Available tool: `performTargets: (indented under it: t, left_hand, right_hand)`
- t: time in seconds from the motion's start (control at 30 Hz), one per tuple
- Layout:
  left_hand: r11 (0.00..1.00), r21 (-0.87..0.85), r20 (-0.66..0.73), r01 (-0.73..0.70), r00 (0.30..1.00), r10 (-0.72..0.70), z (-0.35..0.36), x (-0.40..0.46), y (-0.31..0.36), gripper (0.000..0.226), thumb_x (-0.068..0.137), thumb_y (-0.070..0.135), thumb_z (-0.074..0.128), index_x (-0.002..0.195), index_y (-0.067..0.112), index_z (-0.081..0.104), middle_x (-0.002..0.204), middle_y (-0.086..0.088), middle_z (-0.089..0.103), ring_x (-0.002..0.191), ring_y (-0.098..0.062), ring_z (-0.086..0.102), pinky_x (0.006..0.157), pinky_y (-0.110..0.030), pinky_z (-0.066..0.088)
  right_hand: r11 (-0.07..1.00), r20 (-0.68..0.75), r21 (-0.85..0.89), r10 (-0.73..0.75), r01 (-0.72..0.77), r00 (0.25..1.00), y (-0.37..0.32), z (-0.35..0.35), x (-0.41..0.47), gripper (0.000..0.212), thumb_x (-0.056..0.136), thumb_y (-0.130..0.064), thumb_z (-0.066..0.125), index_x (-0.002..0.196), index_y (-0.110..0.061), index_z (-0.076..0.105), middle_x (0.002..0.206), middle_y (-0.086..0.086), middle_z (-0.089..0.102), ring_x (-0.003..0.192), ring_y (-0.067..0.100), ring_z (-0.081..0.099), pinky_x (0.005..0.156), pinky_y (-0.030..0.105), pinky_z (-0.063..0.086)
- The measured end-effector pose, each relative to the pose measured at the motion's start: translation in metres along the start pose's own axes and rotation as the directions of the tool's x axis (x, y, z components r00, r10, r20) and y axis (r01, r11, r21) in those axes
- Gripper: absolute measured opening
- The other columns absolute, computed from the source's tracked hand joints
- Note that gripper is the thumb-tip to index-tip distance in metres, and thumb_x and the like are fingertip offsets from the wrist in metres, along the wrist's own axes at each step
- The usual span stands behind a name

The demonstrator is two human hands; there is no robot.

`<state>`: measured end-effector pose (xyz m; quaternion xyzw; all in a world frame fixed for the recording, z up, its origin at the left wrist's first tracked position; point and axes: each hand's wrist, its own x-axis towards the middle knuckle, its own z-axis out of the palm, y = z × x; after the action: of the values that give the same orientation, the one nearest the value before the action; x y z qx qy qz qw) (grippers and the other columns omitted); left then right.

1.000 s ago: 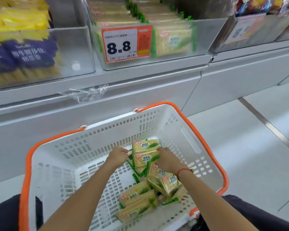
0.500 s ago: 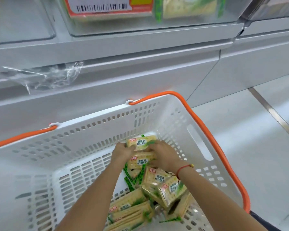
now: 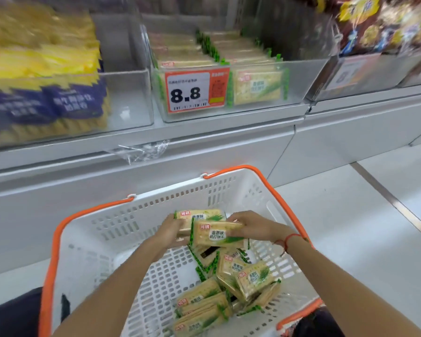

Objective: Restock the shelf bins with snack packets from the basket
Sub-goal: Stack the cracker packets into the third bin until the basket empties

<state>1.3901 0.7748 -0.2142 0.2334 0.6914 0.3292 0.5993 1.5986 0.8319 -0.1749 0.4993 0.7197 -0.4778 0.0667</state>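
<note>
At centre frame the left hand [image 3: 171,229] and right hand [image 3: 250,227] each curl around the ends of two cracker packets [image 3: 214,233], holding them above the white basket [image 3: 112,229]. More packets [image 3: 229,288] lie in the basket's lower right. Above, the clear shelf bin [image 3: 299,79] carries an 8.8 price tag [image 3: 188,92].

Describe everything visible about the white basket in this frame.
The basket is white perforated plastic with slotted walls and floor, an orange rim and orange handles clipped at its far wall. It sits low in front of the shelf, tilted toward the camera. Loose cracker packets lie on its floor at the right. Both hands reach inside, holding two packets above the floor.
</note>
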Motion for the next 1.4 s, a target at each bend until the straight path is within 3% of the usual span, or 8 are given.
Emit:
performTargets:
  t: [0.3,0.53,0.67,0.8,1.03,1.2,1.3,1.4]
  left_hand:
    - [0.987,-0.117,-0.008,-0.106,0.994,0.105,-0.024,-0.083,0.030,0.033,0.103,0.018,0.025,0.087,0.017,0.054,0.087,-0.006,0.058,0.078,-0.017,0.056,0.086,-0.043,0.051]
    - [0.976,-0.139,0.041,-0.166,0.984,0.174,-0.025,-0.088,0.021,0.040,0.097,0.043,0.047,0.124,0.013,0.046,0.123,-0.010,0.054,0.103,-0.022,0.059,0.077,-0.033,0.054]
    - [0.955,-0.280,0.000,-0.100,0.995,0.104,-0.016,-0.078,0.014,0.042,0.094,0.034,0.053,0.129,0.013,0.042,0.129,-0.008,0.045,0.111,-0.023,0.053,0.071,-0.032,0.054]
    - [0.974,-0.216,0.030,-0.070,0.996,0.078,-0.006,-0.068,0.007,0.034,0.096,0.036,0.050,0.124,0.016,0.049,0.121,-0.009,0.054,0.108,-0.022,0.057,0.072,-0.031,0.054]
    - [0.960,-0.281,-0.032,-0.014,0.999,0.006,-0.015,-0.033,-0.011,0.047,0.091,0.018,0.062,0.132,0.004,0.043,0.128,-0.014,0.052,0.103,-0.024,0.059,0.058,-0.028,0.057]
    - [0.960,-0.280,-0.113,0.001,0.993,-0.034,-0.026,-0.013,-0.024,0.045,0.091,0.015,0.059,0.131,0.003,0.043,0.127,-0.017,0.051,0.103,-0.025,0.057,0.058,-0.029,0.057]
    - [0.960,-0.280,-0.110,0.015,0.993,-0.047,-0.028,-0.007,-0.033,0.034,0.093,0.014,0.054,0.124,0.005,0.048,0.114,-0.013,0.053,0.086,-0.018,0.056,0.070,-0.033,0.055]
    - [0.959,-0.285,-0.122,0.016,0.991,-0.053,-0.028,-0.003,-0.039,0.030,0.094,0.015,0.050,0.122,0.005,0.049,0.107,-0.011,0.057,0.082,-0.016,0.056,0.079,-0.038,0.053]
  right_hand:
    - [0.929,-0.335,0.318,-0.076,0.189,0.939,-0.063,0.001,-0.039,0.029,0.076,-0.023,0.079,0.102,-0.021,0.068,0.123,-0.001,0.056,0.117,0.018,0.052,0.099,0.034,0.046]
    - [0.948,-0.480,0.208,-0.115,0.240,0.870,-0.081,0.024,-0.043,0.036,0.079,-0.026,0.076,0.113,-0.019,0.067,0.118,-0.005,0.055,0.114,0.014,0.049,0.091,0.018,0.040]
    - [0.832,-0.271,0.554,0.135,0.039,0.953,-0.074,0.028,-0.035,0.074,0.080,-0.042,0.071,0.140,-0.019,0.035,0.138,0.004,0.040,0.125,0.022,0.045,0.099,0.035,0.044]
    - [0.733,-0.111,0.679,0.159,-0.042,0.981,-0.052,0.033,-0.017,0.063,0.083,-0.047,0.067,0.132,-0.014,0.046,0.124,0.003,0.059,0.109,0.015,0.060,0.075,0.023,0.054]
    - [0.700,0.044,0.693,0.194,-0.170,0.980,-0.023,0.039,0.015,0.052,0.095,-0.057,0.037,0.128,-0.018,0.050,0.124,0.006,0.057,0.110,0.020,0.057,0.084,0.028,0.052]
    - [0.950,0.060,-0.052,0.311,-0.308,0.949,0.027,0.049,0.024,0.008,0.093,-0.015,0.051,0.097,-0.011,0.057,0.093,0.010,0.057,0.078,0.017,0.055,0.076,0.031,0.047]
    - [0.873,0.172,-0.389,0.381,-0.293,0.908,0.051,0.069,0.026,0.062,0.087,-0.025,0.061,0.140,-0.005,0.036,0.138,0.013,0.047,0.121,0.029,0.050,0.099,0.038,0.045]
    - [0.865,0.101,-0.423,0.340,-0.270,0.935,0.061,0.082,0.030,0.064,0.081,-0.032,0.066,0.135,-0.008,0.040,0.131,0.011,0.052,0.114,0.027,0.054,0.092,0.036,0.049]
